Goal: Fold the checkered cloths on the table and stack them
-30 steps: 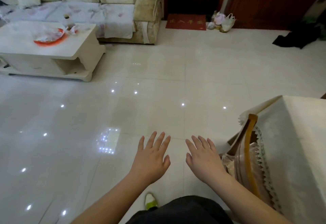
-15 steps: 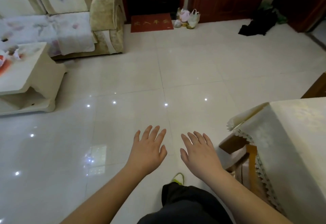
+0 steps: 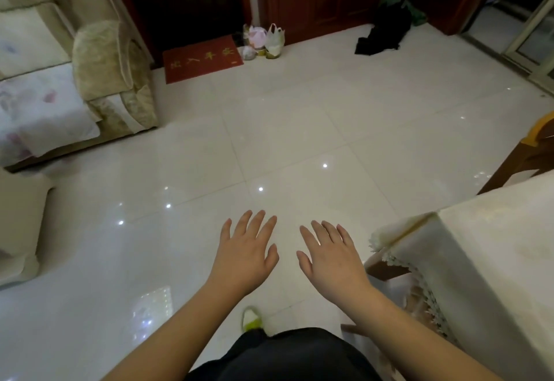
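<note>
living room floor and furniture

a red doormat [image 3: 203, 58] beside plastic bags [image 3: 265, 40]; beige sofa [image 3: 111, 75] at left; dark heap [image 3: 382, 34], perhaps clothing, on tiles.

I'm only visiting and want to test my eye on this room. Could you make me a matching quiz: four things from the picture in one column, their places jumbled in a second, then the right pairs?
Things:
1. doormat
2. sofa
3. table
4. left hand

Places:
A. at the right edge, under a pale cloth
B. low in the middle, open over the floor
C. at the far wall, by the dark door
D. on the left side of the room

Pairs: 1-C, 2-D, 3-A, 4-B
</note>
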Demonstrator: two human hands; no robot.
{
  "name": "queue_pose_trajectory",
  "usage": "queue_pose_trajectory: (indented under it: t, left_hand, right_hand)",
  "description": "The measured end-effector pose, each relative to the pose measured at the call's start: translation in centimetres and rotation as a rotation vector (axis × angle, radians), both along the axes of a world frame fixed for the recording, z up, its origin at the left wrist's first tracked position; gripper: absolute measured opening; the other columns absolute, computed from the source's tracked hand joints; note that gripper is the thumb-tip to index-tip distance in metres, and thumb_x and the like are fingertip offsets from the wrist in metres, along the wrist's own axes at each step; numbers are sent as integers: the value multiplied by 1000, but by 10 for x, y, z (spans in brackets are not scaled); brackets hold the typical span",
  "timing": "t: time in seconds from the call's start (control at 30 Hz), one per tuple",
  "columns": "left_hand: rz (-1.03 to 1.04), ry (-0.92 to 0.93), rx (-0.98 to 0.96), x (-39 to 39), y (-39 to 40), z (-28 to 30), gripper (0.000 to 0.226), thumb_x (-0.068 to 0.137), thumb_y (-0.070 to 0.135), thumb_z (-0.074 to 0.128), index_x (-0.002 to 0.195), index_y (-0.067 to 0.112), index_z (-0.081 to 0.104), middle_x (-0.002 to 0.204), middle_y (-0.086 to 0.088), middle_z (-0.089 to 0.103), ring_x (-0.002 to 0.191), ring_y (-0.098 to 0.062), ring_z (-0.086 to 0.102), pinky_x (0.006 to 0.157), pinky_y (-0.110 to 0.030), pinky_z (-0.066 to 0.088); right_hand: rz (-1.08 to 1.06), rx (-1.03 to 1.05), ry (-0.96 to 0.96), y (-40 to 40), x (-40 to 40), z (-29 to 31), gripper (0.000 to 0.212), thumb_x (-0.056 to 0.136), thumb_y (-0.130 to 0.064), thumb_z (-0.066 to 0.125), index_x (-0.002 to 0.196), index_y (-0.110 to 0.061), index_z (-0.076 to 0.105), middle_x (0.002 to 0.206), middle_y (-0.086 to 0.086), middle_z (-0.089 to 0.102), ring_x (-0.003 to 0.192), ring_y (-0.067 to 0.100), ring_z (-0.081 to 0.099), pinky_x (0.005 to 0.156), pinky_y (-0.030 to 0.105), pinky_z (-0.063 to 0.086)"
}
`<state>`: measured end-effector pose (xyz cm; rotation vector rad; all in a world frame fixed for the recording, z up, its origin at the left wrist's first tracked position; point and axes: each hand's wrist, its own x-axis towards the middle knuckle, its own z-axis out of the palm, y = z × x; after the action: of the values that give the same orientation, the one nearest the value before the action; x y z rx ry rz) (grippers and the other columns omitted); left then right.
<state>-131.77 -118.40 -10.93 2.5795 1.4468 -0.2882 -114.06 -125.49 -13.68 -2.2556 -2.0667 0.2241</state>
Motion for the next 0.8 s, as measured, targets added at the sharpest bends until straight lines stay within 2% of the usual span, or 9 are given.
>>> queue_pose_trajectory:
  t: [0.1,0.23,0.37,0.43,0.53,0.67,0.8]
  left_hand:
    - [-34,-52,20,13,47,-6,69,90,53,12,149,26,36,155,-3,37,144,-28,32,115,-54,23]
    - [-103,-77,-18,31,114,-12,77,85,55,-2,155,29,18,162,-2,20,149,-29,14,119,-48,8]
    - [-176,-62,-17,43,180,-7,76,86,55,-2,155,29,14,162,0,17,150,-27,11,119,-47,4]
    - [-229,-55,17,50,215,-8,71,90,55,7,153,28,26,158,-1,30,147,-28,23,117,-50,12]
    - [-324,-27,61,70,260,-16,61,92,52,25,140,25,52,141,-2,56,133,-29,48,108,-54,30]
    - [-399,-76,41,117,298,-17,57,91,49,32,135,23,57,136,-2,59,129,-29,52,105,-56,36]
    - [-488,-102,12,179,325,-23,56,91,48,32,135,23,57,136,-4,59,130,-29,51,107,-56,35]
  right_hand:
    - [-47,5,-7,38,10,-6,54,89,-43,33,120,-15,68,125,12,65,114,31,62,98,48,48]
    - [-101,-8,-45,99,23,-9,57,89,-44,31,126,-16,64,130,12,62,117,30,61,99,48,47]
    - [-169,-33,-54,158,35,-1,59,90,-45,31,132,-17,59,131,12,61,119,32,59,100,49,47]
    - [-210,-34,-65,183,40,4,58,91,-46,31,132,-17,60,131,11,62,119,32,60,100,49,46]
    - [-273,-28,-67,216,54,9,58,91,-46,31,131,-17,61,129,11,63,118,32,61,100,50,47]
    - [-372,-43,-68,241,85,11,57,90,-46,33,130,-18,62,129,10,64,119,30,60,100,49,47]
    - [-451,-49,-77,258,136,3,57,89,-46,34,130,-18,62,131,10,62,121,31,58,100,47,46]
